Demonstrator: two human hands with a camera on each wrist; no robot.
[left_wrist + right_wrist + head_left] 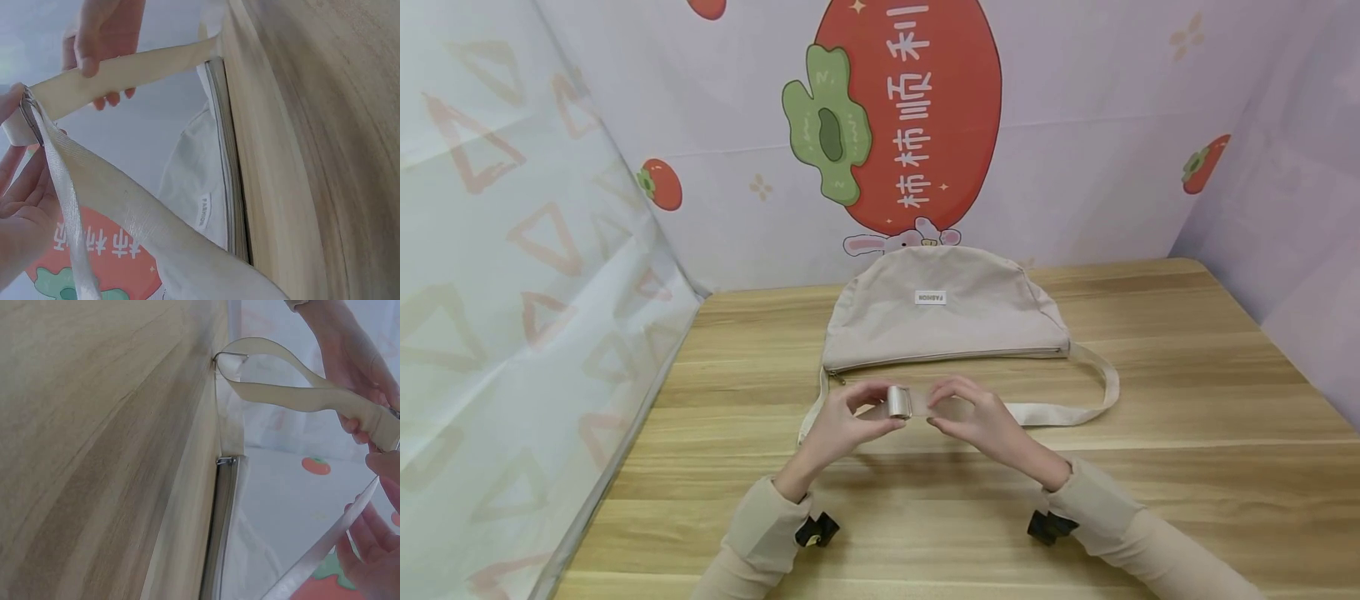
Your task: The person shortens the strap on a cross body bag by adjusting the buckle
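Observation:
A pale beige shoulder bag [940, 327] with a small "FASHION" label lies flat on the wooden table, its zipper edge toward me. Its strap [134, 70] is lifted off the table in front of the bag. My left hand [838, 423] pinches the strap at its metal slider buckle [31, 115], where the webbing folds over. Just to the right, my right hand [985, 419] pinches the strap between thumb and fingers. In the right wrist view, a loop of strap [287, 397] runs from the left hand through a metal ring [231, 355] by the bag's end.
The zipper pull [837, 377] hangs at the bag's left corner. More strap [1067, 414] curves over the table [1210, 500] on the right. Printed cloth [737, 100] hangs behind and at both sides. A black wrist device [817, 529] sits at each sleeve cuff.

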